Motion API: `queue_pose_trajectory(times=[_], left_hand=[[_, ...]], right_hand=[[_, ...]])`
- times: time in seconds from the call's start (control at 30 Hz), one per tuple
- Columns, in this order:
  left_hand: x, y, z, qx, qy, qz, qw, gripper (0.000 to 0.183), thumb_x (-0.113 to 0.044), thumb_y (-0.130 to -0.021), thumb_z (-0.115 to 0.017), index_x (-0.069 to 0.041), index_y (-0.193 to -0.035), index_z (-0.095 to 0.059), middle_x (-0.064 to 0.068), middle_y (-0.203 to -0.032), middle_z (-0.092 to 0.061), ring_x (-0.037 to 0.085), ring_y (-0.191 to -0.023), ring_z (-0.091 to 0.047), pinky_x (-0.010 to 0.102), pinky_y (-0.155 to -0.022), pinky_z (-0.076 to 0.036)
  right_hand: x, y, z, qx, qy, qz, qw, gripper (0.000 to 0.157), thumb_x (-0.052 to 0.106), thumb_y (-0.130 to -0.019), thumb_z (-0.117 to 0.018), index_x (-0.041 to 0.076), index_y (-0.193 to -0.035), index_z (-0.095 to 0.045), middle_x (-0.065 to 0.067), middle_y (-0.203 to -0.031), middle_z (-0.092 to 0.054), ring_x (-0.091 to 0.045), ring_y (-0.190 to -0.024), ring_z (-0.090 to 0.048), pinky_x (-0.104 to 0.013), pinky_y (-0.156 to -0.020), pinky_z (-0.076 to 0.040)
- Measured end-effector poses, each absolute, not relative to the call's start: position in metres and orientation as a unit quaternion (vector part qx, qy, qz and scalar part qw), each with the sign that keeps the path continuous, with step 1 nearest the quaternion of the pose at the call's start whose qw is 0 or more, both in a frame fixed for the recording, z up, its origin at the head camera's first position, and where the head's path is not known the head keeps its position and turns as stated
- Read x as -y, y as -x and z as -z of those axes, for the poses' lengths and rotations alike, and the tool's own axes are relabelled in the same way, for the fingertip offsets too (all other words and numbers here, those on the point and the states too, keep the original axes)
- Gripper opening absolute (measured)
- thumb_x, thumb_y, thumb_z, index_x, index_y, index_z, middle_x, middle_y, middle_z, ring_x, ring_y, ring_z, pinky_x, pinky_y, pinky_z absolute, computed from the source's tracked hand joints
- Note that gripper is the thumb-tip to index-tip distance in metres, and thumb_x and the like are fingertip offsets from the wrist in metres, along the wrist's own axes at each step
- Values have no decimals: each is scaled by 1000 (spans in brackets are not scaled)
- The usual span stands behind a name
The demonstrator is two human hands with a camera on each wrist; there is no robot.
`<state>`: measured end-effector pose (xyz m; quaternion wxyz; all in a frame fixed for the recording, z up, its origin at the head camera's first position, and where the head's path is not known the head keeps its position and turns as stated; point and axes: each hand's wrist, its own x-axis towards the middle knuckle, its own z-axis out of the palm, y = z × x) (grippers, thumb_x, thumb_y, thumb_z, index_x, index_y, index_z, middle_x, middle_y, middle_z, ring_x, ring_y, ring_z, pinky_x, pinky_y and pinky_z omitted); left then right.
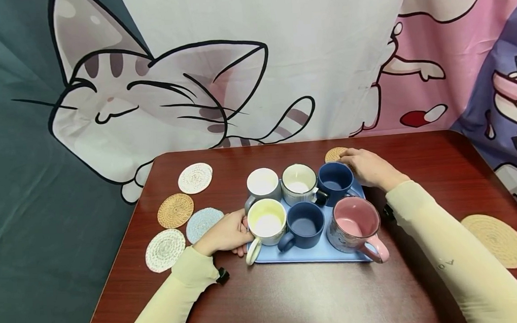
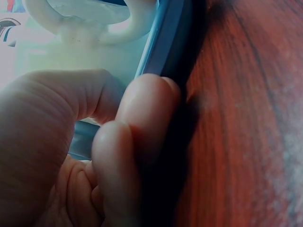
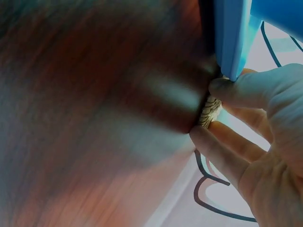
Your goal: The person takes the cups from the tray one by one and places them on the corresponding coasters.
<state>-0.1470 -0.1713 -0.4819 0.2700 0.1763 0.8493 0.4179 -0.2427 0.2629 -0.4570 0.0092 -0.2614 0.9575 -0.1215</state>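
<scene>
Several mugs stand on a blue tray (image 1: 291, 253). My left hand (image 1: 228, 232) grips the tray's left edge, thumb over the rim and fingers against its outer side in the left wrist view. Right by this hand is a cream mug with a yellow inside (image 1: 267, 222). Past the tray's far right corner, my right hand (image 1: 367, 167) pinches a tan woven coaster (image 3: 210, 111) by its edges, close to the tray in the right wrist view. Next to it stands a dark blue mug (image 1: 336, 179). Also on the tray are a grey mug (image 1: 263, 183), a striped cream mug (image 1: 299, 184), a second blue mug (image 1: 304, 225) and a pink mug (image 1: 355, 224).
On the left of the table (image 1: 338, 300) lie a white coaster (image 1: 195, 178), a tan coaster (image 1: 175, 210), a light blue coaster (image 1: 202, 223) and a pale green coaster (image 1: 165, 250). A large tan round mat (image 1: 496, 241) lies at right. A cat-print curtain (image 1: 345, 52) hangs behind.
</scene>
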Motion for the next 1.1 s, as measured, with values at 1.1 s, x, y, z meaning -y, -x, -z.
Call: queue_pose_trajectory(times=[1.1], left_hand=[[171, 147, 480, -852, -175, -416, 267, 20, -19, -92, -69, -7, -98, -53, 4, -56, -68, 18, -44, -67, 39, -45, -57]], right_hand=[[-289, 220, 459, -941, 296, 146, -75, 42, -6, -83, -75, -1, -124, -70, -24, -125, -65, -42, -114, -63, -59, -102, -51]])
